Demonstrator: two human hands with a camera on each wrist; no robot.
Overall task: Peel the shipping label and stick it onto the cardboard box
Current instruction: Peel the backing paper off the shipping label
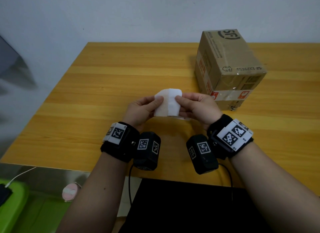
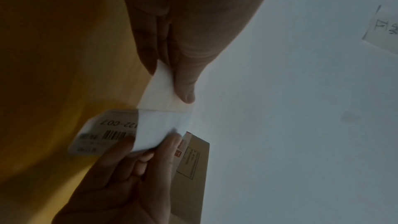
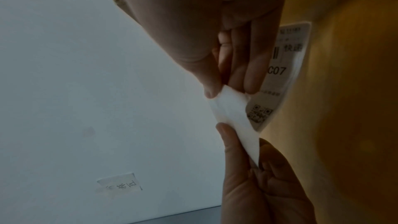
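On the table, left of the box, left hand and right hand each pinch the label, mid-peel; next, probably pull the backing free.

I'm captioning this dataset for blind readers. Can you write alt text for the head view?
Two hands, left hand and right hand, pinch a white label sheet above a wooden table. A taped cardboard box stands at the table's right, apart from the hands.
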